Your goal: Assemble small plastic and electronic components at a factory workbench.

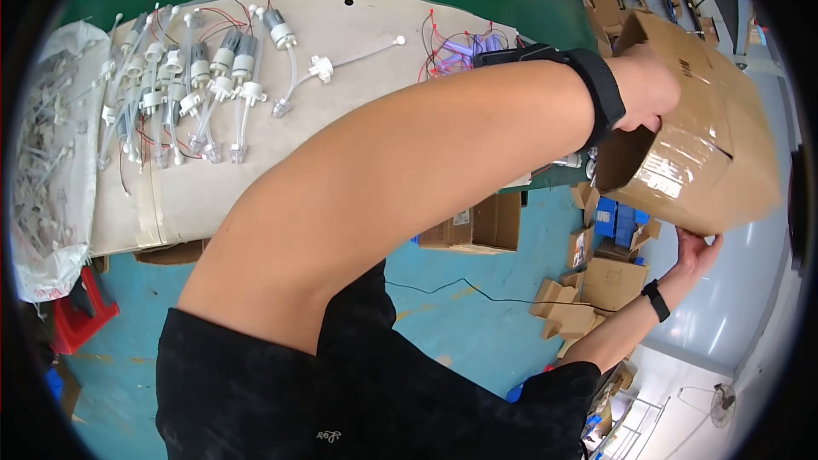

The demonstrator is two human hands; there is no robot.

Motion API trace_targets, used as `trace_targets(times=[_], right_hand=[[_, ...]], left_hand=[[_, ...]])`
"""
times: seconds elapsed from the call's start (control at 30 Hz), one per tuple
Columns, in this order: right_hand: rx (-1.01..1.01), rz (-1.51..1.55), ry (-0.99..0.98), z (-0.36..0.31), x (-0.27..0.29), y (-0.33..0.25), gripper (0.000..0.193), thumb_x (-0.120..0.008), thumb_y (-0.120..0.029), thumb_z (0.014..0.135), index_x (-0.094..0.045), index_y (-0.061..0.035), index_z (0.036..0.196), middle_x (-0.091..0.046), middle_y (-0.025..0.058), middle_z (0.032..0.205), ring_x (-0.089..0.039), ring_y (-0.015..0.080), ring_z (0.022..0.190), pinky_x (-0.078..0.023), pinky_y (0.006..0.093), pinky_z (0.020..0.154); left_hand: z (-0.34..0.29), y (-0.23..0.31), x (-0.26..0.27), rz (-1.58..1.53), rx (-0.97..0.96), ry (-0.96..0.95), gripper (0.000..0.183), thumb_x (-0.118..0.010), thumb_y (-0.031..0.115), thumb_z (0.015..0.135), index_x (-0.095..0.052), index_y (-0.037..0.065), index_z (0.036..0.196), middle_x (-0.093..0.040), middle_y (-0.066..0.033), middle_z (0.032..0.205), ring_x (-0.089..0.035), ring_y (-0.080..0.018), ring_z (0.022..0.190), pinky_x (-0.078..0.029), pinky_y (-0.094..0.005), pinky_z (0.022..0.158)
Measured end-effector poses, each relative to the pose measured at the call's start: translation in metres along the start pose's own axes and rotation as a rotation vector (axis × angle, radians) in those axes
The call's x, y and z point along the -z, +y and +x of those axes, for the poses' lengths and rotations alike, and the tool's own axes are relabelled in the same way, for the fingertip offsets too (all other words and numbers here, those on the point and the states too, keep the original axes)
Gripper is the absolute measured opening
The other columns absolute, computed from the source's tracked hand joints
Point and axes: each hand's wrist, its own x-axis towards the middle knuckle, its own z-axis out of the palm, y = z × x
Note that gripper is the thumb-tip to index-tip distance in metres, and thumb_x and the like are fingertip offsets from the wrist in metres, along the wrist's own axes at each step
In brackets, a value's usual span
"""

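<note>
A brown cardboard box (711, 132) is held up at the right, tilted so that its dark opening faces left. My left arm reaches across the view, and my left hand (652, 89) grips the box near the rim of that opening. On the box's lower side my right hand (699, 254) presses and supports it, its fingers partly hidden. What lies inside the box cannot be seen. Several small motors with clear tubes and white fittings (200, 77) lie on the pale board (341, 17) to the left. Purple parts with red and black wires (460, 51) lie nearer the box.
A clear plastic bag (55, 162) full of white parts rests at the table's left end. Under the table edge stands an open carton (481, 226). A red stool (85, 315) is at lower left. More cartons (609, 281) and a black cable (464, 283) lie on the blue floor.
</note>
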Motion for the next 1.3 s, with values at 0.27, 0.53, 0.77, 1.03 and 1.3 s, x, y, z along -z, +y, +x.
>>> trace_targets(times=[0.27, 0.53, 0.77, 1.03, 1.3], right_hand=[[0.079, -0.025, -0.016, -0.01, 0.003, -0.004, 0.063, -0.055, -0.031, 0.094, -0.036, -0.001, 0.146, -0.035, 0.0207, 0.154, -0.033, 0.0388, 0.141, -0.025, 0.0636, 0.114], [0.055, 0.068, -0.073, 0.003, 0.039, -0.007, 0.056, -0.057, -0.029, 0.096, -0.042, -0.0019, 0.142, -0.046, 0.0173, 0.148, -0.042, 0.0344, 0.135, -0.033, 0.0581, 0.111], [0.068, 0.119, -0.144, -0.029, 0.046, 0.023, 0.067, -0.057, -0.036, 0.097, -0.033, 0.0011, 0.148, -0.037, 0.0178, 0.153, -0.036, 0.0339, 0.14, -0.03, 0.0523, 0.116], [1.196, -1.101, 0.261, -0.209, -0.074, 0.147, 0.103, -0.081, -0.018, 0.081, -0.012, -0.0024, 0.156, -0.011, 0.0199, 0.161, -0.012, 0.0349, 0.15, -0.016, 0.0489, 0.121], [1.121, -0.26, 0.321, -0.17, -0.044, 0.157, 0.076, -0.066, -0.01, 0.092, -0.022, -0.0047, 0.153, -0.028, 0.0195, 0.155, -0.038, 0.0314, 0.137, -0.032, 0.0432, 0.114]], left_hand=[[-0.036, 0.027, -0.017, 0.072, 0.106, -0.178, 0.045, -0.043, -0.003, 0.093, -0.045, 0.003, 0.138, -0.059, -0.0129, 0.129, -0.062, -0.0311, 0.109, -0.053, -0.04, 0.089], [-0.035, 0.06, -0.048, 0.148, 0.209, -0.427, 0.048, -0.038, 0.003, 0.096, -0.041, 0.006, 0.144, -0.052, -0.0134, 0.142, -0.053, -0.0295, 0.128, -0.044, -0.0332, 0.104], [-0.017, 0.039, -0.087, -0.219, -0.031, -0.311, 0.026, -0.054, 0.0, 0.091, -0.057, -0.009, 0.115, -0.068, -0.0198, 0.106, -0.068, -0.0232, 0.078, -0.058, -0.0387, 0.076], [-0.047, -0.008, -0.123, -0.226, -0.054, -0.355, 0.036, -0.05, -0.004, 0.095, -0.041, -0.008, 0.13, -0.063, -0.0207, 0.117, -0.067, -0.0318, 0.102, -0.06, -0.0421, 0.083], [-0.083, -0.062, -0.172, 0.012, -0.103, -0.272, 0.027, -0.059, 0.003, 0.093, -0.054, -0.003, 0.119, -0.072, -0.0166, 0.088, -0.071, -0.0227, 0.074, -0.054, -0.0349, 0.066]])
